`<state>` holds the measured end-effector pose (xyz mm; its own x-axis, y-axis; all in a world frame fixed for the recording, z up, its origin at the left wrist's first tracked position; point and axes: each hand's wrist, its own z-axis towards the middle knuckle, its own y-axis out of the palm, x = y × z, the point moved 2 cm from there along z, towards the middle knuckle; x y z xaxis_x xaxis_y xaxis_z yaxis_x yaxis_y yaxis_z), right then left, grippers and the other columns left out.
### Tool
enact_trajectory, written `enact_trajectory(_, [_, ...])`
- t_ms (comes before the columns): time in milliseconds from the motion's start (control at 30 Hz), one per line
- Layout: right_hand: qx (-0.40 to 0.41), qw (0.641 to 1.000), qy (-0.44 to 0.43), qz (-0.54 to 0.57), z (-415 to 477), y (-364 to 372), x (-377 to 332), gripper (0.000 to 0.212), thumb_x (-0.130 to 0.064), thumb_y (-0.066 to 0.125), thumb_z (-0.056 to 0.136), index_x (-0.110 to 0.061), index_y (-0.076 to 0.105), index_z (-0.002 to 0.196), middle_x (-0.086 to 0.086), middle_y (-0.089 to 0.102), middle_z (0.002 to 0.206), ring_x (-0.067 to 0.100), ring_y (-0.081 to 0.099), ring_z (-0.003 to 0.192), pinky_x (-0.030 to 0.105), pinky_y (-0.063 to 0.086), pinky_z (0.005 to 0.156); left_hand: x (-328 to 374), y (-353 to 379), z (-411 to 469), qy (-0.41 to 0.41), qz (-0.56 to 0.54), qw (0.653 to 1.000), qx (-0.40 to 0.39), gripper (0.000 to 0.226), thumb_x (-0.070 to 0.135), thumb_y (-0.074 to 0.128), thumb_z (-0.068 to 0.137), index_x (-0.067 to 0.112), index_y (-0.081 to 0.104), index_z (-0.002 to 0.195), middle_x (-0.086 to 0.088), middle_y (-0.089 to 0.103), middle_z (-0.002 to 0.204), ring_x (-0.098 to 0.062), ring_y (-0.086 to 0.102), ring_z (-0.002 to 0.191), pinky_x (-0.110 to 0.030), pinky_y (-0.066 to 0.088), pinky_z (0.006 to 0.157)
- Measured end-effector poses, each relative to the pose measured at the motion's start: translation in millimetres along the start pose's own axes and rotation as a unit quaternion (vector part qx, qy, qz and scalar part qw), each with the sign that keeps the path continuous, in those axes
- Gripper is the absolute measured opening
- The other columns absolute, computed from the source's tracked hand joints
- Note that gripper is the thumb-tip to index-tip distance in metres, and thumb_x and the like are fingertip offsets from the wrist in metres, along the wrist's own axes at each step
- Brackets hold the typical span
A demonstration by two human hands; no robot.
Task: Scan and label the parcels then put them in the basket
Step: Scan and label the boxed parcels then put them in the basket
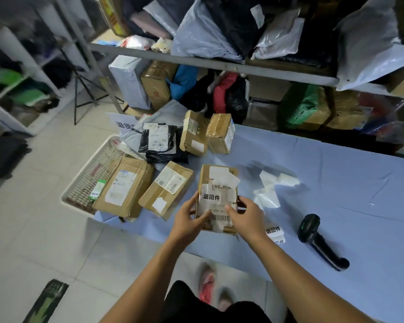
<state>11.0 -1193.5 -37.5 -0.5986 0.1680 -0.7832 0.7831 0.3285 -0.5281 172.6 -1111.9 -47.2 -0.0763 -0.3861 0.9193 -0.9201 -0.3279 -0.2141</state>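
Note:
A small cardboard parcel (217, 183) lies on the blue table, with white labels and a barcode on its top. My left hand (189, 217) holds its left side, thumb across the barcode label. My right hand (245, 214) holds its right side, thumb pressing on the same label. A black handheld scanner (317, 240) lies on the table to the right, apart from both hands. White label stickers (274, 233) sit just right of my right wrist. A white plastic basket (89, 180) stands at the table's left end with a large box (124, 186) leaning over its rim.
More parcels lie behind: a cardboard box (167, 188), two small boxes (194, 132) (219, 132), a black bag (160, 142). Crumpled label backing (273, 185) lies mid-table. A metal shelf rail (219, 64) loaded with bags overhangs the far side. A tripod (84, 89) stands at left.

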Motion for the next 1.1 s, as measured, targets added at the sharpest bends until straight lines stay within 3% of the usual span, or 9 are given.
enact_trajectory(133, [-0.024,0.996,-0.081,0.002,-21.5,11.9,-41.7,0.033,-0.039,0.071,0.085,-0.023,0.069,0.114,-0.008,0.071,0.101,0.014,0.065,0.096,0.038,0.057,0.083,23.6,-36.2,-40.3,0.021,-0.016,0.995,0.093,0.060,0.019,0.072,0.090,0.035,0.046,0.141,0.014,0.063,0.122,0.008,0.063,0.099,-0.020,0.057,0.077])
enact_trajectory(300, [-0.075,0.988,-0.132,0.007,-59.0,53.6,-94.7,0.029,-0.041,0.072,0.083,-0.028,0.069,0.109,-0.009,0.069,0.095,0.013,0.065,0.089,0.034,0.056,0.076,28.1,-100.3,-84.1,0.027,-0.035,0.984,0.171,0.050,0.019,0.070,0.091,0.050,0.053,0.125,0.010,0.064,0.123,-0.010,0.061,0.111,-0.030,0.059,0.084])
enact_trajectory(400, [-0.104,0.984,-0.143,0.002,-81.6,88.6,-121.4,0.030,-0.044,0.071,0.082,-0.029,0.069,0.109,-0.009,0.072,0.093,0.015,0.067,0.086,0.036,0.057,0.075,17.1,-142.1,-104.1,0.015,-0.057,0.978,0.202,0.052,0.020,0.069,0.090,0.048,0.053,0.131,0.008,0.066,0.122,-0.014,0.063,0.112,-0.039,0.059,0.089])
enact_trajectory(467, [-0.127,0.981,-0.145,-0.005,-94.2,116.8,-136.5,0.024,-0.043,0.071,0.083,-0.030,0.067,0.103,-0.009,0.070,0.090,0.016,0.067,0.084,0.036,0.057,0.075,5.1,-172.1,-113.5,0.012,-0.067,0.974,0.215,0.054,0.021,0.070,0.089,0.054,0.052,0.128,0.005,0.065,0.123,-0.016,0.062,0.112,-0.038,0.059,0.087])
enact_trajectory(533, [-0.141,0.979,-0.149,-0.009,-107.2,147.0,-151.4,0.023,-0.041,0.071,0.082,-0.030,0.066,0.101,-0.011,0.068,0.088,0.015,0.066,0.084,0.037,0.057,0.076,-8.4,-203.9,-120.4,0.008,-0.082,0.971,0.225,0.055,0.018,0.070,0.090,0.057,0.050,0.123,0.003,0.065,0.122,-0.011,0.064,0.108,-0.029,0.059,0.081])
enact_trajectory(633, [-0.156,0.975,-0.156,-0.018,-127.3,202.3,-175.1,0.036,-0.042,0.071,0.080,-0.028,0.068,0.112,-0.011,0.072,0.096,0.013,0.068,0.088,0.037,0.058,0.077,-31.5,-259.4,-129.7,0.024,-0.097,0.970,0.224,0.058,0.005,0.064,0.092,0.043,0.049,0.132,0.007,0.066,0.122,-0.002,0.067,0.102,-0.018,0.055,0.073])
enact_trajectory(800, [-0.196,0.968,-0.152,-0.037,-163.8,305.9,-210.4,0.028,-0.034,0.071,0.079,-0.032,0.070,0.106,-0.015,0.072,0.090,0.005,0.069,0.085,0.036,0.059,0.079,-90.9,-361.9,-139.2,-0.020,-0.122,0.967,0.225,0.057,0.009,0.065,0.091,0.043,0.050,0.135,0.007,0.069,0.122,-0.010,0.067,0.107,-0.031,0.059,0.086])
enact_trajectory(933, [-0.224,0.965,-0.127,-0.053,-171.7,381.0,-228.2,0.033,-0.033,0.072,0.077,-0.029,0.070,0.110,-0.012,0.074,0.098,0.006,0.069,0.089,0.039,0.060,0.083,-128.8,-430.6,-129.4,-0.058,-0.122,0.967,0.217,0.059,0.012,0.067,0.090,0.035,0.048,0.142,0.006,0.068,0.123,-0.010,0.066,0.108,-0.025,0.058,0.082])
enact_trajectory(1100, [-0.229,0.967,-0.095,-0.066,-147.4,458.3,-247.5,0.041,-0.037,0.070,0.076,-0.028,0.068,0.117,-0.013,0.073,0.105,0.001,0.066,0.091,0.034,0.058,0.085,-165.3,-498.3,-81.6,-0.100,-0.116,0.969,0.193,0.064,0.019,0.073,0.088,0.027,0.045,0.144,0.006,0.060,0.132,-0.012,0.062,0.113,-0.032,0.058,0.087])
